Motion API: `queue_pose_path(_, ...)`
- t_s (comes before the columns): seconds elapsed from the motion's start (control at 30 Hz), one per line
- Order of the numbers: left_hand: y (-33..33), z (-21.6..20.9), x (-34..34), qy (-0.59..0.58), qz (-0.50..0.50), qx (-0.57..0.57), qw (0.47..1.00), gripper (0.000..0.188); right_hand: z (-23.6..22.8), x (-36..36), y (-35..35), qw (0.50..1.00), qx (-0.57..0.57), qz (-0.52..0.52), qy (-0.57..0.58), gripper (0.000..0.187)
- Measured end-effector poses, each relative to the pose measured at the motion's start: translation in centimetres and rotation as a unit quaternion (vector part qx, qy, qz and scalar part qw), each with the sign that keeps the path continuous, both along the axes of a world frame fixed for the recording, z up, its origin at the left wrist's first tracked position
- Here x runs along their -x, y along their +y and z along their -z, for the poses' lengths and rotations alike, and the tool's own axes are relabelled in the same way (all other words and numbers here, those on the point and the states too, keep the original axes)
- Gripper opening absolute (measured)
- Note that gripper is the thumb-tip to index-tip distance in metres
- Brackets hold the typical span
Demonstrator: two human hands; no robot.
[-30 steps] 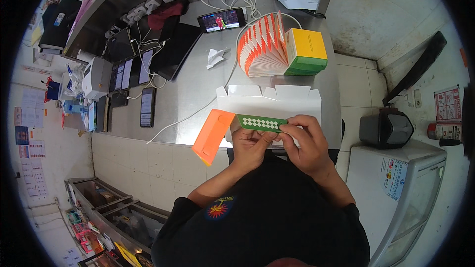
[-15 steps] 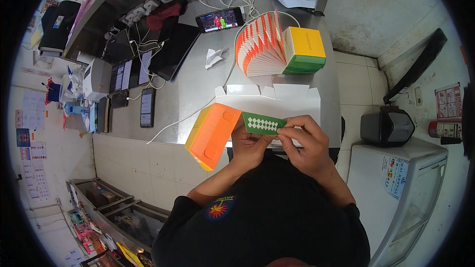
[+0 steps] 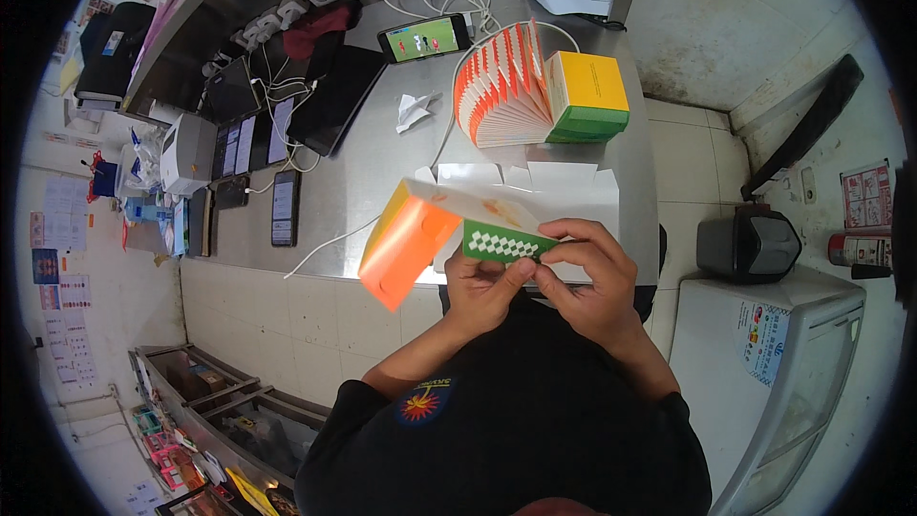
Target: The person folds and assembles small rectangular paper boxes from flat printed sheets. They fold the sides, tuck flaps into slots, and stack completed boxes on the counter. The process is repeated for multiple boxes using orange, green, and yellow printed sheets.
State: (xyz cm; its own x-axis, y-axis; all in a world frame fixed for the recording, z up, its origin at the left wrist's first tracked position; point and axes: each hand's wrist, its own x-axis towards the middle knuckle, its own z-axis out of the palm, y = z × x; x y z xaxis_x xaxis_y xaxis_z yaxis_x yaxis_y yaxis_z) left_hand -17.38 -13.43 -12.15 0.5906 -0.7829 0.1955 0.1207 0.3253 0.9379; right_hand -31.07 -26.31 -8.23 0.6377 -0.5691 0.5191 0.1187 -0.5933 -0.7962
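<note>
I hold a partly folded cardboard box (image 3: 406, 253) near the table's front edge. One of its panels is orange, another green with white diamonds, and a strip of yellow shows at its left. My left hand (image 3: 480, 296) grips the green panel's left part from below, thumb near its lower edge. At the panel's right end, my right hand (image 3: 594, 277) pinches the corner between thumb and fingers. The two thumbs nearly meet. Just beyond lies an unfolded cardboard blank (image 3: 573, 186), white side up with flaps outward. Part of it is hidden by the box and my hands.
Farther back stand fanned orange-and-white cartons (image 3: 501, 86) beside a yellow-and-green stack (image 3: 587, 100). Crumpled paper (image 3: 415, 113), a phone playing video (image 3: 425, 38), another phone (image 3: 284, 208) and white cables lie on the metal table (image 3: 358, 148). A white cabinet (image 3: 735, 354) stands right.
The box has tilted in my hands, so its inner side now shows above the green panel and the orange panel looks narrower. Both hands keep their hold. The phone's video picture has changed.
</note>
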Motion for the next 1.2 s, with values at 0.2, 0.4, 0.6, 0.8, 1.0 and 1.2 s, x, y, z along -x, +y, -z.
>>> queue_pose_path(0.2, 0.2, -0.5, -0.7, 0.084, 0.026, 0.000, 0.996, 0.020, 1.3, -0.3, 0.7, 0.995, 0.077, 0.042, -0.040, 0.040)
queue_pose_path(0.4, 0.5, -1.4, -2.3, 0.103, -0.017, 0.056, 0.993, 0.035, -2.8, -0.3, -0.6, 0.994, 0.078, -0.029, -0.071, 0.042)
queue_pose_path(0.6, 1.1, -1.5, -1.5, 0.119, -0.102, 0.042, 0.987, 0.035, -10.5, -0.5, 0.1, 0.914, 0.007, -0.381, -0.140, 0.046)
queue_pose_path(0.8, 2.4, -0.8, -2.2, 0.059, -0.112, 0.067, 0.990, 0.038, -13.3, -5.1, 4.0, 0.857, -0.008, -0.356, -0.374, 0.044)
queue_pose_path(1.0, 2.8, -0.3, -3.0, 0.088, -0.118, 0.061, 0.987, 0.036, -10.9, -4.6, 4.3, 0.885, -0.040, -0.361, -0.293, 0.037)
queue_pose_path(1.2, 2.0, -0.2, -2.7, 0.094, -0.112, 0.060, 0.987, 0.035, -13.2, -5.9, 5.0, 0.869, -0.099, -0.339, -0.347, 0.054)
